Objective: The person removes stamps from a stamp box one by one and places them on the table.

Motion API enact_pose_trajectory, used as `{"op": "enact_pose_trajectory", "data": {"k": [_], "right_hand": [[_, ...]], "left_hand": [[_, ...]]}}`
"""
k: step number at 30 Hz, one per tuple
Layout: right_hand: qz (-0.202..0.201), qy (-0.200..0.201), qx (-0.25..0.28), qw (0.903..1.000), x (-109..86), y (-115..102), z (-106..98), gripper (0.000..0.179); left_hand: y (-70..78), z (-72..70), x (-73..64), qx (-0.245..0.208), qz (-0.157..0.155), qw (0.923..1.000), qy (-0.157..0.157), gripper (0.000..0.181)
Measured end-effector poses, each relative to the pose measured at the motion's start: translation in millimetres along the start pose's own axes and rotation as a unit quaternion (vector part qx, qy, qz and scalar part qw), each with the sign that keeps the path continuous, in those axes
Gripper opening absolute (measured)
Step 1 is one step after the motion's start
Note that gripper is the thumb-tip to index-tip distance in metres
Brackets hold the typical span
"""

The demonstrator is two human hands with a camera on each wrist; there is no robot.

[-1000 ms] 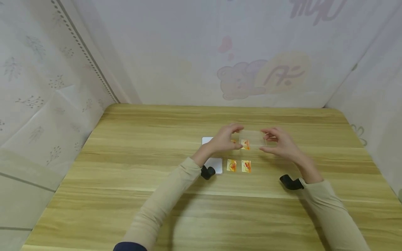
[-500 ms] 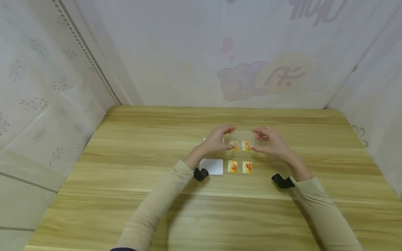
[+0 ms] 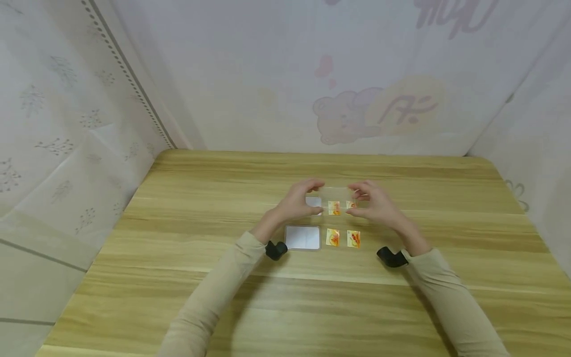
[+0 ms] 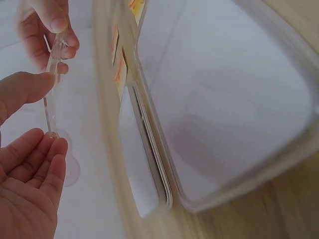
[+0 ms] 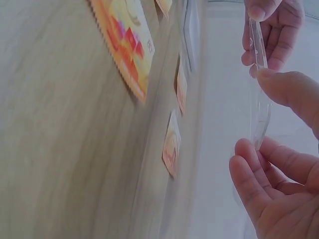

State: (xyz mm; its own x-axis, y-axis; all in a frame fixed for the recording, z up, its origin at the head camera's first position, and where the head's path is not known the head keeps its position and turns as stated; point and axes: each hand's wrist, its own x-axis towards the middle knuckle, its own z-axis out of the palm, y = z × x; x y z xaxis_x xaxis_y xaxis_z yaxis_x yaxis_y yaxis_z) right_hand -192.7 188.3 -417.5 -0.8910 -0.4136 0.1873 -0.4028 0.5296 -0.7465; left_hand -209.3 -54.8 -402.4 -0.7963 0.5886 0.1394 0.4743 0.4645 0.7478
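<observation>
A thin, clear rectangular plastic cover (image 3: 336,194) is held up between my two hands over the table. My left hand (image 3: 295,202) pinches its left end between thumb and fingers. At the opposite end, my right hand (image 3: 378,204) pinches it the same way. Edge-on in the left wrist view, the plastic cover (image 4: 53,94) stands nearly upright. Below and nearer lies a clear-rimmed case with a white face (image 3: 303,237). Behind it sits a second white rectangular piece (image 3: 314,202), partly hidden by my left hand; the left wrist view shows its layered edge (image 4: 152,154).
Several small yellow-orange sachets lie in two rows right of the white pieces, among them a front left sachet (image 3: 332,237), a front right sachet (image 3: 353,239) and a back sachet (image 3: 334,208). The wooden table (image 3: 285,307) meets a printed curtain (image 3: 250,89) behind.
Both hands have moved left together with the clear plastic cover, from above the right-hand sachets toward the white piece at the back. The items on the table stay in place.
</observation>
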Motion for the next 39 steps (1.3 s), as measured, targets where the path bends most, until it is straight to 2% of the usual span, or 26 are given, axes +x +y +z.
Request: {"op": "enact_pose_trajectory", "data": {"k": [7,22,28,39], "right_hand": [[0.008,-0.01,0.003,0.9999,5.2,-5.3,7.2,0.062],[-0.007,-0.011,0.009,0.9999,20.8,-14.2,28.7,0.062],[-0.004,-0.016,0.001,0.9999,26.3,-16.0,35.5,0.062],[-0.001,-0.029,-0.007,0.9996,34.7,-19.2,44.3,0.062]], "left_hand": [[-5.5,-4.7,-7.2,0.0,-0.007,1.0,0.006,0.062],[-19.6,-18.4,-23.1,0.017,-0.006,0.9993,0.032,0.061],[-25.7,-23.3,-28.0,0.019,-0.007,0.9994,0.029,0.061],[-31.0,-29.4,-31.3,0.014,-0.03,0.9992,0.022,0.06]]}}
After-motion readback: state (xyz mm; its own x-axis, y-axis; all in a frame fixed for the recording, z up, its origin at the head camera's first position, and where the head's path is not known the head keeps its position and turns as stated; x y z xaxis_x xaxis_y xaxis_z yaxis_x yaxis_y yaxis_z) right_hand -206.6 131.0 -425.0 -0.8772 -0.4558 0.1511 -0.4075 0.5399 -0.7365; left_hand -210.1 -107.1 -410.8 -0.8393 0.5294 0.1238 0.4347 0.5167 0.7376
